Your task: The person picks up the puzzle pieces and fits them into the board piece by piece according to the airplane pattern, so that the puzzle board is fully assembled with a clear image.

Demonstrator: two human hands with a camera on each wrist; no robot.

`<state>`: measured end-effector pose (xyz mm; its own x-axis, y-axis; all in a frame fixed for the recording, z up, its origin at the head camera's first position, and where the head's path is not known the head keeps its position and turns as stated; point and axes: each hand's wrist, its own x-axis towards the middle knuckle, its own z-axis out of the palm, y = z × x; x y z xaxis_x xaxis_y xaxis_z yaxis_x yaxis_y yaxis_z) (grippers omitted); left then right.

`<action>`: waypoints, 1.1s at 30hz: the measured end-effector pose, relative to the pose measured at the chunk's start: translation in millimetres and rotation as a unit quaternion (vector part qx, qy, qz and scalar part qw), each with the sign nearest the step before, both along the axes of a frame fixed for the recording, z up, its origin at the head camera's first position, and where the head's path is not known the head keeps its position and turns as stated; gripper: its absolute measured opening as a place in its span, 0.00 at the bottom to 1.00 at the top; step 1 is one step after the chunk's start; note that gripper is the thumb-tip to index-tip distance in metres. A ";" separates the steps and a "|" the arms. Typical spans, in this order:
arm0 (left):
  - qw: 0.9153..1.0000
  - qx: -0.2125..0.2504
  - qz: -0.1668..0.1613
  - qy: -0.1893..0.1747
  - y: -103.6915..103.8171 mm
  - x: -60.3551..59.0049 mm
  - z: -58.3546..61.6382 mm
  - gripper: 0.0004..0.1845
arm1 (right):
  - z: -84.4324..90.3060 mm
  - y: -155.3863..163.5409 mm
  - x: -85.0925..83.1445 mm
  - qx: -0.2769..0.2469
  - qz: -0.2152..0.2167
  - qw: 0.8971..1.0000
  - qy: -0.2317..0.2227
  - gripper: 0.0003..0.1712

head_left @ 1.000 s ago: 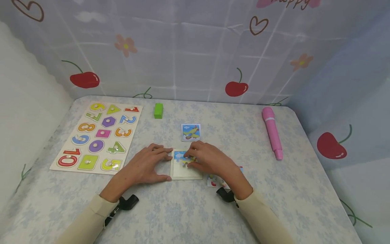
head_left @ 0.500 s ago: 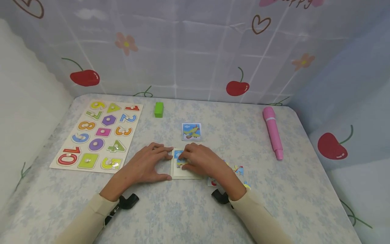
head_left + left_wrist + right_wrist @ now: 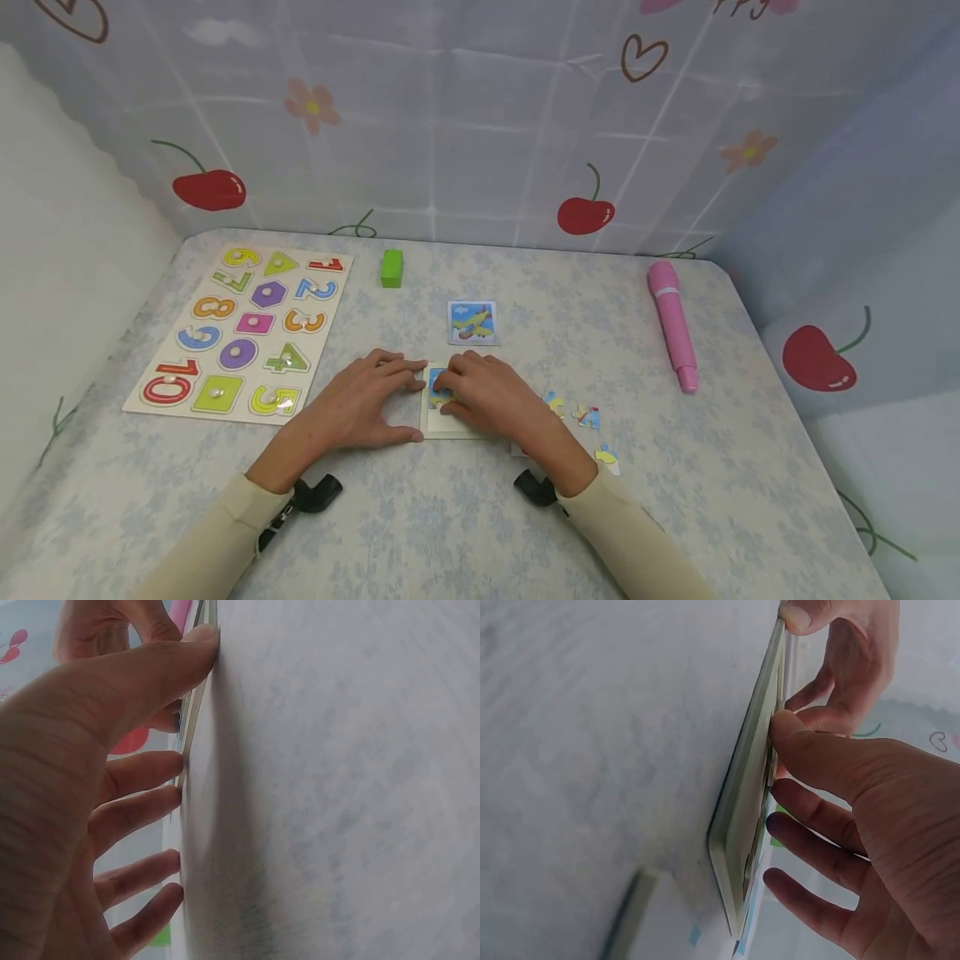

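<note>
A shallow cream puzzle tray (image 3: 450, 433) lies flat on the table, with a blue puzzle piece (image 3: 436, 377) showing in its upper left corner. My left hand (image 3: 356, 404) rests at the tray's left side, thumb and fingertips spread along the edge. Over the tray, my right hand (image 3: 491, 396) pinches a puzzle piece between thumb and fingers; the hand hides most of that piece. From the right wrist view, the thumb and index finger (image 3: 810, 806) meet the tray's inside. Several loose puzzle pieces (image 3: 588, 417) lie right of the tray, partly behind my right forearm.
Behind the tray lies a square airplane picture (image 3: 472, 323). A number-and-shape board (image 3: 255, 350) is at the left, with a green block (image 3: 392, 269) near its far corner. A pink microphone-shaped stick (image 3: 672, 327) lies at the right. A printed curtain (image 3: 465, 133) hangs behind the table.
My right hand has shifted left over the tray with the puzzle piece, uncovering more loose pieces at the right. The left hand has stayed at the tray's edge.
</note>
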<state>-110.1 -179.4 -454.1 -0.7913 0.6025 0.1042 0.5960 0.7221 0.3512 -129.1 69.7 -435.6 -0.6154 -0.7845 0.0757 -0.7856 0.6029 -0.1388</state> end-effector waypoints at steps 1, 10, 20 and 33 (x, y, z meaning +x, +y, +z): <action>1.000 0.000 0.000 0.001 0.2 -0.1 0.1 0.39 | 0.1 -0.3 0.1 0.000 -0.002 1.000 0.000 0.17; 1.000 -0.005 0.002 -0.001 1.5 -0.4 1.6 0.39 | 2.2 -2.2 1.8 -0.006 -0.012 1.000 -0.013 0.16; 1.000 -0.003 -0.002 0.001 1.2 -0.9 1.9 0.39 | 2.3 -3.7 2.0 -0.004 -0.020 0.999 -0.025 0.16; 1.000 -0.004 0.004 -0.008 0.8 0.8 0.2 0.39 | 14.3 18.8 0.8 -0.011 -0.044 0.999 -0.025 0.17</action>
